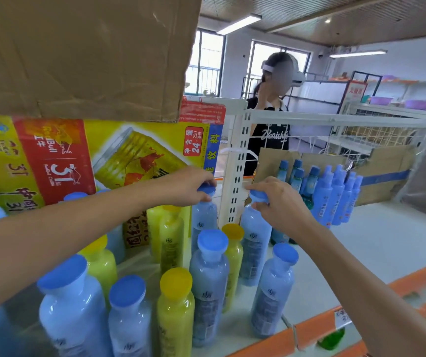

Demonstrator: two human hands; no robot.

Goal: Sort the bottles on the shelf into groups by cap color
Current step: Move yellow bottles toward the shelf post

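Blue-capped and yellow-capped bottles stand mixed on the white shelf (376,256). My left hand (186,186) grips the cap of a pale blue bottle (203,220) at the back, just left of the white upright post (237,176). My right hand (281,202) grips the blue cap of another pale blue bottle (255,243) just right of that post. In front stand a blue-capped bottle (210,279), a yellow-capped bottle (176,305) and several more of both colours.
A yellow and red drinks carton (78,155) backs the shelf, with a brown cardboard flap (78,52) overhead. Several slim blue spray bottles (333,194) stand at the right rear. Another person (271,124) stands behind the wire rack. The orange shelf edge (309,331) runs along the front.
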